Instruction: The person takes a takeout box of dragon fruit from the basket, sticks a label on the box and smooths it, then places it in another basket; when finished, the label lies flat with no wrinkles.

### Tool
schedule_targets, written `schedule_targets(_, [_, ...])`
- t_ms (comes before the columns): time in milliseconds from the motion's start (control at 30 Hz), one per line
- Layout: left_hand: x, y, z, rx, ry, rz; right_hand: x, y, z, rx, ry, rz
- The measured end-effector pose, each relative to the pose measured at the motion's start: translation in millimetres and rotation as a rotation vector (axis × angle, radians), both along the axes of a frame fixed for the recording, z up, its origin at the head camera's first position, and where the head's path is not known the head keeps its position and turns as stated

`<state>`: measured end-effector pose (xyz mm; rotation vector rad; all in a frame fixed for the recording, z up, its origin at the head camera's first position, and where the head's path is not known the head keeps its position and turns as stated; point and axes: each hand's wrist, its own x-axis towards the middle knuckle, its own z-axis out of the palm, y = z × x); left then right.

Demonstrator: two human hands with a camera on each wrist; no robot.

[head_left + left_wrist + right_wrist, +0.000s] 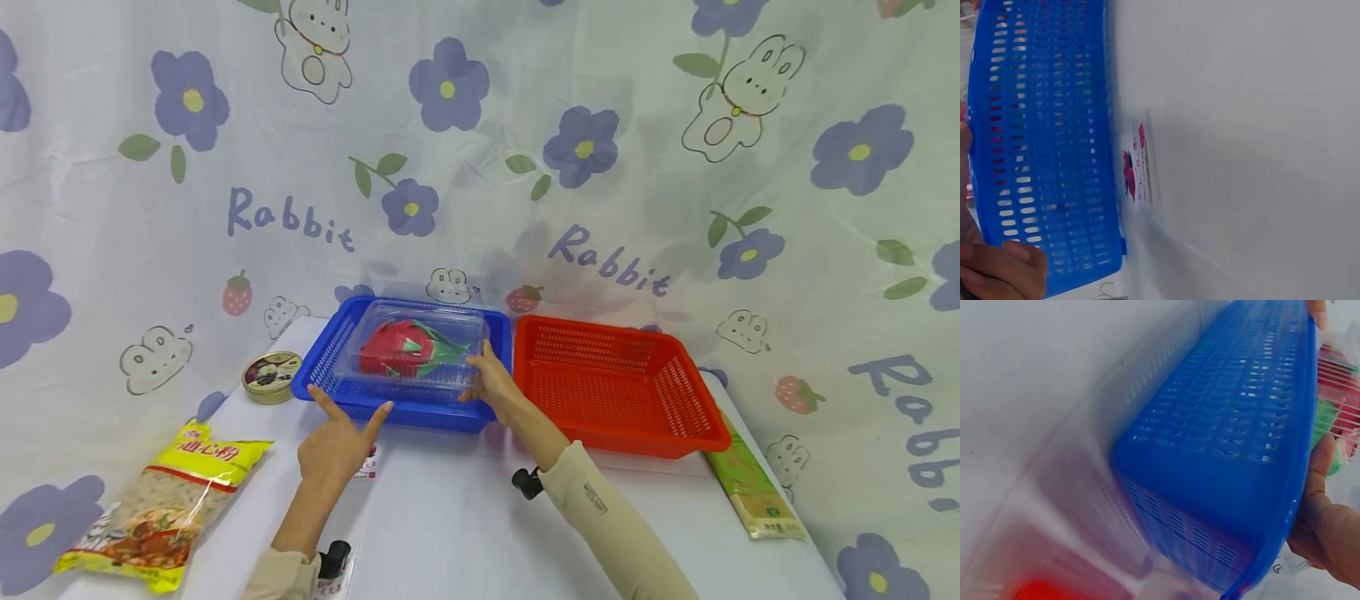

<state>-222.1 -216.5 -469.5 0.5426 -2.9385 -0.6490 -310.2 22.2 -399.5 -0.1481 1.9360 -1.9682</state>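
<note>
A blue plastic basket stands at the back of the table. In the head view a clear plastic box overlaps the inside of this basket, with a red and green dragon fruit showing through its plastic. My right hand grips the right end of the box, thumb and fingers spread along its edge. At the basket's front left rim is my left hand, its index finger and thumb extended and the other fingers folded. Those folded fingers lie beside the slotted wall in the left wrist view.
To the right stands a red basket, with a green and yellow packet beside it. A round tin is left of the blue basket. A yellow food bag lies front left, and a printed card lies before the blue basket.
</note>
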Motion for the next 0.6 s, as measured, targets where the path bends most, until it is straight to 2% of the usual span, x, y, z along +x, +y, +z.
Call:
schedule_targets(200, [3.7,-4.5,-1.9,-0.019,0.030,0.012,8.0,6,3.4,0.006,-0.018,-0.005])
schedule_targets(333, [8.4,-10.8,-0.1,-0.039,0.070,-0.008,14.2,12,6.1,0.013,-0.028,-0.032])
schedule_targets(467, [12.8,-17.5,8.0,-0.065,0.158,-0.048,18.8,19,8.5,-0.011,-0.015,-0.038])
schedule_targets(600, [14.0,-20.3,22.8,-0.057,0.274,-0.088,22.1,25,9.9,-0.021,0.005,-0.016])
